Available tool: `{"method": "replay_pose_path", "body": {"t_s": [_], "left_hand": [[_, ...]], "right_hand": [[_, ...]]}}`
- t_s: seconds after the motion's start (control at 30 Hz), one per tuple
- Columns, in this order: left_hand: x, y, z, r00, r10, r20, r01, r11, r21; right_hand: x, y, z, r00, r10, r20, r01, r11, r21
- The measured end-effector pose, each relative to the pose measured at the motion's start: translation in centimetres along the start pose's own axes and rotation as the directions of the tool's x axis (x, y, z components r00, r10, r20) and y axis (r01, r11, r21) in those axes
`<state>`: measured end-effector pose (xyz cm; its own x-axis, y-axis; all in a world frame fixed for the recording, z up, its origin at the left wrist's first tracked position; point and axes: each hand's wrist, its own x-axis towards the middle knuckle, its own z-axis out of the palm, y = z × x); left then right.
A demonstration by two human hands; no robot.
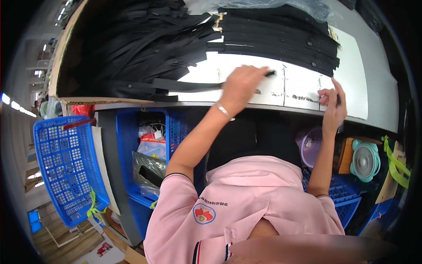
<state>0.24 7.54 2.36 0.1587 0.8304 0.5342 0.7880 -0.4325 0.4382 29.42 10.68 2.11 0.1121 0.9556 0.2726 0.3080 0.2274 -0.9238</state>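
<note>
My left hand (pixel 239 90), with a bracelet at the wrist, is closed on a black fabric strip (pixel 193 86). A short dark end pokes out past its fingertips, and the rest trails left to a loose heap of black strips (pixel 127 53). To the right, my right hand (pixel 335 105) hovers at the front edge of a white board (pixel 303 81), its fingers curled round a small dark item too hidden to name. Handwritten lines and marks run across the board between the hands. Behind them, a stack of black strips (pixel 277 37) lies roughly side by side.
A cardboard box edge (pixel 83 101) borders the heap. Clear plastic film (pixel 281 5) lies at the back. Below the table are a blue crate (pixel 165 132) with bagged things, a purple basket (pixel 311 147) and a teal fan (pixel 365 160). A blue basket (pixel 68 167) stands left.
</note>
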Motion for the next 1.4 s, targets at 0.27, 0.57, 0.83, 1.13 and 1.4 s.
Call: {"method": "replay_pose_path", "body": {"t_s": [0.27, 0.57, 0.83, 1.13, 1.4], "left_hand": [[4.2, 4.3, 6.9, 0.979, 0.131, 0.157, -0.084, 0.959, -0.272], [-2.1, 4.7, 3.6, 0.985, -0.023, 0.169, 0.007, 0.996, 0.094], [-6.3, 4.8, 0.2, 0.957, -0.257, 0.134, 0.225, 0.951, 0.212], [-7.9, 3.0, -1.1, 0.937, -0.338, 0.082, 0.309, 0.917, 0.254], [-8.2, 2.1, -1.0, 0.918, -0.396, -0.018, 0.390, 0.895, 0.216]], "right_hand": [[-3.6, 0.1, 3.0, 0.807, -0.513, 0.293, 0.590, 0.669, -0.452], [-2.2, 3.6, -2.8, 0.829, -0.529, 0.180, 0.494, 0.544, -0.678], [-2.6, 3.8, -3.3, 0.803, -0.579, 0.138, 0.462, 0.459, -0.759], [-3.0, 4.0, -3.2, 0.799, -0.576, 0.171, 0.453, 0.390, -0.801], [-2.2, 2.5, -3.1, 0.822, -0.544, 0.169, 0.451, 0.440, -0.777]]}}
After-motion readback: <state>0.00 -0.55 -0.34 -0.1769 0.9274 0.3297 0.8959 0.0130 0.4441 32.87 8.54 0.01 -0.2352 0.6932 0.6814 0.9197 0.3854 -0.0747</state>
